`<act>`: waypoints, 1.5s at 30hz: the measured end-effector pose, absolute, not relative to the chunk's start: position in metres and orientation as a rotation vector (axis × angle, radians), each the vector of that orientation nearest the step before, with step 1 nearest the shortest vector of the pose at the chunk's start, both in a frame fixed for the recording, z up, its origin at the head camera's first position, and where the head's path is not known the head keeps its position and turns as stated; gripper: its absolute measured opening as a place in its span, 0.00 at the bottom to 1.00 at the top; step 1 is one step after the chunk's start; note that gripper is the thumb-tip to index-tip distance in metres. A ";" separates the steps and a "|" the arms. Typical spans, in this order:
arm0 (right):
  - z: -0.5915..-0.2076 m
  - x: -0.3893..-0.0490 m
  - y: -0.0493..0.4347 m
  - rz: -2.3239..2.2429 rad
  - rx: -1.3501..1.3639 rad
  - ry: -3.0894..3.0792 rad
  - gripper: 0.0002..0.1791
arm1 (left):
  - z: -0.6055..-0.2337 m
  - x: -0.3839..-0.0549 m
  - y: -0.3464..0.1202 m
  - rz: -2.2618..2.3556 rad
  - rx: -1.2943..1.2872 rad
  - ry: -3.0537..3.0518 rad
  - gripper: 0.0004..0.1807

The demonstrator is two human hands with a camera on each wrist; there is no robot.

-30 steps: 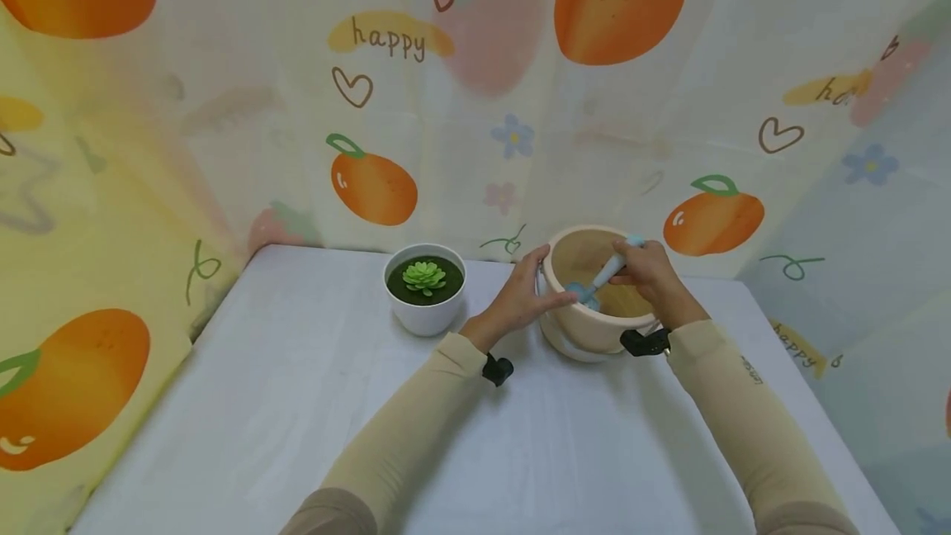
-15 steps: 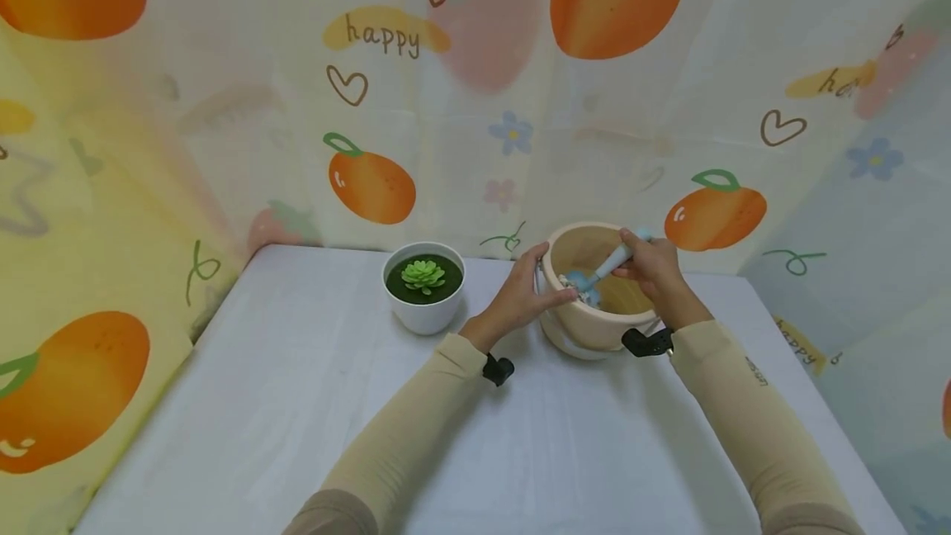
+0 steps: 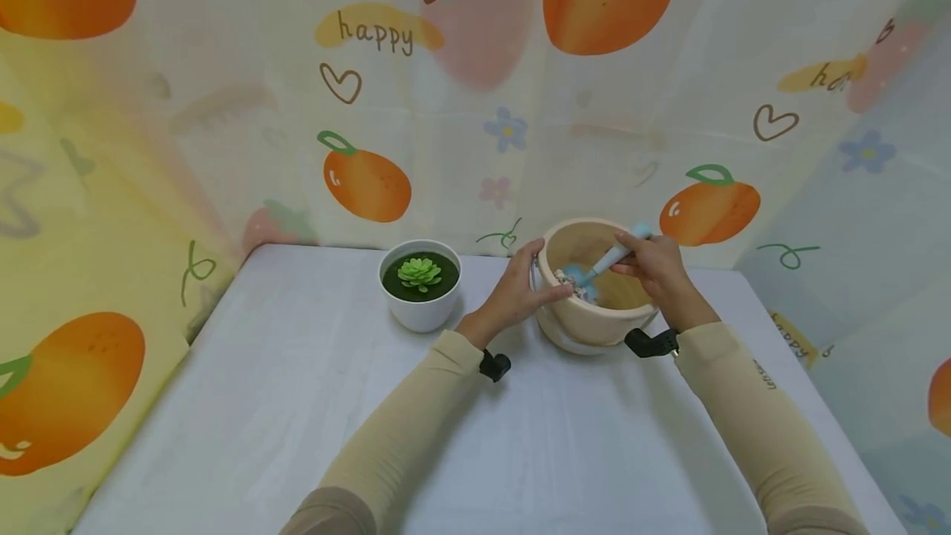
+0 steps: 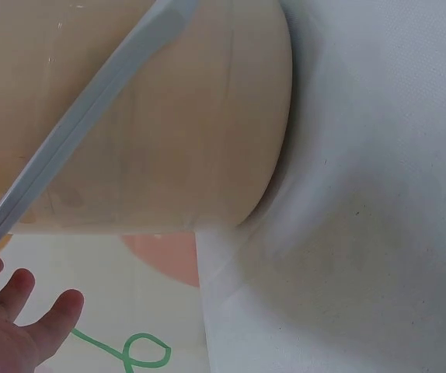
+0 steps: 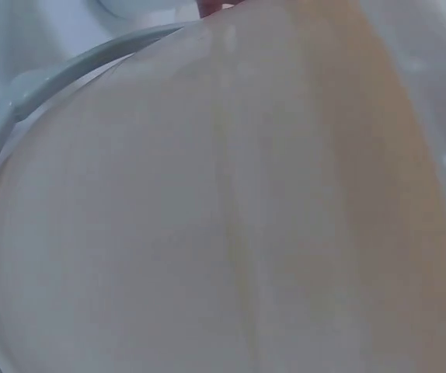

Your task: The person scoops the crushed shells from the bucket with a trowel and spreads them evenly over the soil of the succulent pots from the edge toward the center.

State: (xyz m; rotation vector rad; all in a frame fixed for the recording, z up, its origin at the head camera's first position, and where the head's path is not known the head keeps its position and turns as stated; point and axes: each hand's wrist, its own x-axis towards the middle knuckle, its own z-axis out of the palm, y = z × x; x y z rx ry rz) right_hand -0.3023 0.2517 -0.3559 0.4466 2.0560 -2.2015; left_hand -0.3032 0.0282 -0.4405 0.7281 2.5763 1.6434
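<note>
Right hand (image 3: pixel 657 267) grips blue scoop (image 3: pixel 611 258), slanting head down-left; left hand (image 3: pixel 514 293) holds bucket (image 3: pixel 594 325).

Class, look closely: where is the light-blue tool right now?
Right of centre in the head view, the light-blue tool slants down into the cream bucket, its handle gripped by the right hand, lower end near the left hand.

i see a round, peach-beige bucket (image 3: pixel 594 327) on the white surface (image 3: pixel 579 436), open at the top, its grey handle (image 4: pixel 83 120) hanging outside. on my feed, a light-blue scoop (image 3: pixel 605 262) slants into it, head down among small pale bits (image 3: pixel 562 278) near the left wall.
</note>
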 end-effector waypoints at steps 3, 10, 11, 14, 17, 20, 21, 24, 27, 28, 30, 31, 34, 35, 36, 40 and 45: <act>-0.356 -0.301 0.251 -2.239 0.502 2.054 0.11 | -0.440 -0.303 0.028 1.641 0.731 2.583 0.52; -0.355 -0.301 0.248 -2.300 0.541 2.023 0.12 | -0.442 -0.305 0.026 1.651 0.740 2.579 0.52; -0.355 -0.301 0.248 -2.308 0.544 2.014 0.12 | -0.443 -0.305 0.027 1.649 0.743 2.580 0.51; -0.352 -0.301 0.250 -2.344 0.546 1.962 0.10 | -0.442 -0.306 0.028 1.641 0.747 2.592 0.52; -0.350 -0.300 0.253 -2.385 0.549 1.891 0.09 | -0.442 -0.306 0.029 1.640 0.744 2.602 0.52; -0.348 -0.300 0.257 -2.399 0.577 1.852 0.09 | -0.442 -0.304 0.031 1.639 0.750 2.598 0.52; -0.347 -0.300 0.258 -2.401 0.590 1.845 0.09 | -0.441 -0.304 0.031 1.638 0.755 2.593 0.52; -0.345 -0.298 0.263 -2.423 0.634 1.810 0.09 | -0.440 -0.302 0.031 1.632 0.757 2.591 0.52; -0.342 -0.298 0.266 -2.445 0.654 1.762 0.07 | -0.439 -0.302 0.030 1.621 0.746 2.609 0.52; -0.341 -0.298 0.267 -2.449 0.659 1.743 0.06 | -0.439 -0.303 0.030 1.618 0.742 2.614 0.52; -0.338 -0.299 0.269 -2.444 0.672 1.708 0.07 | -0.439 -0.304 0.029 1.603 0.739 2.621 0.52; -0.337 -0.299 0.271 -2.447 0.677 1.682 0.07 | -0.439 -0.305 0.030 1.596 0.737 2.623 0.52; -0.334 -0.301 0.276 -2.477 0.678 1.587 0.09 | -0.437 -0.306 0.030 1.597 0.739 2.624 0.52; -0.333 -0.302 0.278 -2.491 0.680 1.550 0.10 | -0.436 -0.307 0.030 1.597 0.740 2.629 0.52; -0.332 -0.304 0.280 -2.510 0.681 1.511 0.10 | -0.435 -0.307 0.030 1.600 0.739 2.633 0.52; -0.333 -0.306 0.287 -2.581 0.707 1.373 0.11 | -0.435 -0.307 0.029 1.602 0.745 2.638 0.52; -0.339 -0.299 0.297 -2.648 0.715 1.245 0.11 | -0.438 -0.306 0.030 1.588 0.734 2.626 0.52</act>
